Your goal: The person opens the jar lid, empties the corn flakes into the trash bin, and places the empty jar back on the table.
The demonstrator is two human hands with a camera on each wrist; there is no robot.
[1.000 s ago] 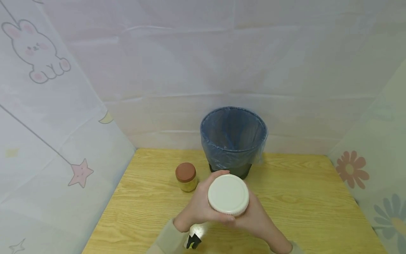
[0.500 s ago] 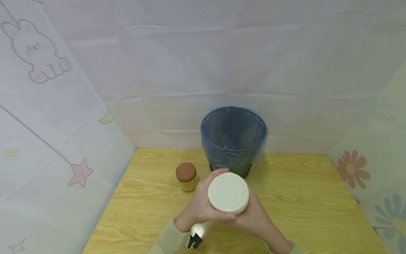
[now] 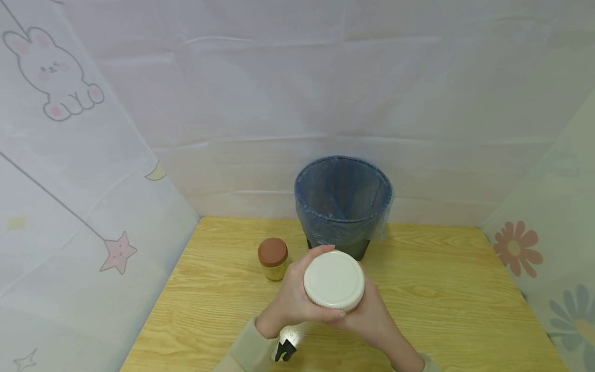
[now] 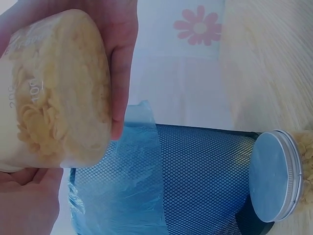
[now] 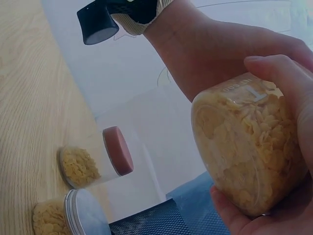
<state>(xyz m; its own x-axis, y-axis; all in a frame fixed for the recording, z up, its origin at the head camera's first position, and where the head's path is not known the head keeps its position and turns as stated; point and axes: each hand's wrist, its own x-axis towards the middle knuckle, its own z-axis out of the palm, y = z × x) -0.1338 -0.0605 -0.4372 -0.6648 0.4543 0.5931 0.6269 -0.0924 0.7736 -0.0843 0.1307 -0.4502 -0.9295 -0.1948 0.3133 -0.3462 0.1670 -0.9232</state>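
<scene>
Both hands hold a clear plastic jar full of pale yellow flakes (image 5: 249, 147), topped with a white screw lid (image 3: 333, 280). The left hand (image 3: 297, 297) wraps its left side, thumb and fingers curled close to the lid. On the opposite side the right hand (image 3: 367, 312) grips the jar. From the wrist views the jar's base shows, raised off the table. A jar with a red-brown lid (image 3: 272, 252) stands on the table to the left, also holding flakes. A third jar, with a silver lid (image 4: 269, 176), appears only in the wrist views.
Behind the hands stands a dark mesh bin (image 3: 344, 243) lined with a blue plastic bag (image 3: 321, 227). The wooden table (image 3: 441, 289) meets patterned sheets (image 3: 260, 103) at the back and sides. A small black wrist camera (image 3: 285, 350) sits by the left cuff.
The white-lidded jar and both hands have risen very slightly in the head view. Their hold looks the same, and the bin and red-brown-lidded jar stay put.
</scene>
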